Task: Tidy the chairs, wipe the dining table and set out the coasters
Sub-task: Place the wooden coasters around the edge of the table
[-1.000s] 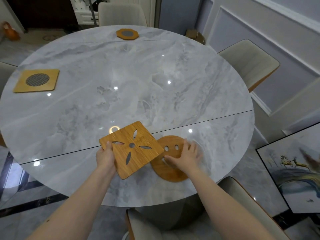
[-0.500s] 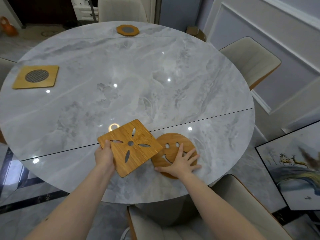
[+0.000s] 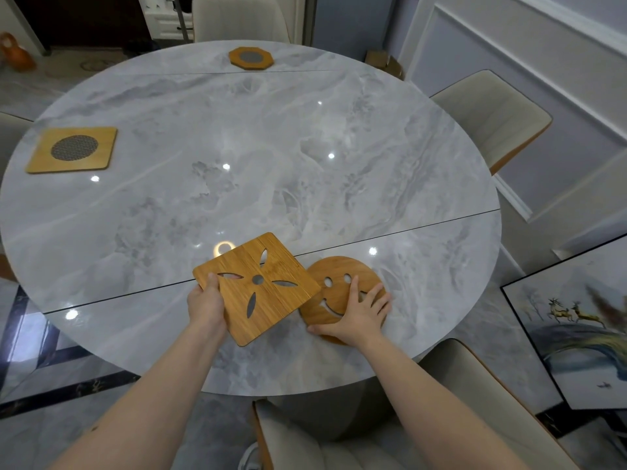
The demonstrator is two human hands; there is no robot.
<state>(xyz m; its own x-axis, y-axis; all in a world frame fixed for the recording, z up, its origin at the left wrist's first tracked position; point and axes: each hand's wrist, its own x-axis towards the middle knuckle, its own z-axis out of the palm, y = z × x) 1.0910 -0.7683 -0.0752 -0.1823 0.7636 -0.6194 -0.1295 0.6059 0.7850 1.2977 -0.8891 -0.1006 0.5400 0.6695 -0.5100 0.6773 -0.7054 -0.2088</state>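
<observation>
Left hand [image 3: 206, 305]: square coaster [image 3: 257, 287] is gripped at its left corner, raised.
Right hand [image 3: 359, 315]: fingers spread flat, round coaster [image 3: 336, 285] is pressed onto the counter [image 3: 278, 157].
Relation: square's right corner is overlapped above the round coaster.

Glossy grey marble table [image 3: 305, 157]; grained matt wooden coasters [image 3: 261, 286].

left hand [image 3: 206, 308] gripping, right hand [image 3: 359, 313] flat

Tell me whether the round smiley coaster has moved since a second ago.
Cannot tell: the round smiley coaster lies just right of the table seam as before; only the right hand shifted.
</observation>
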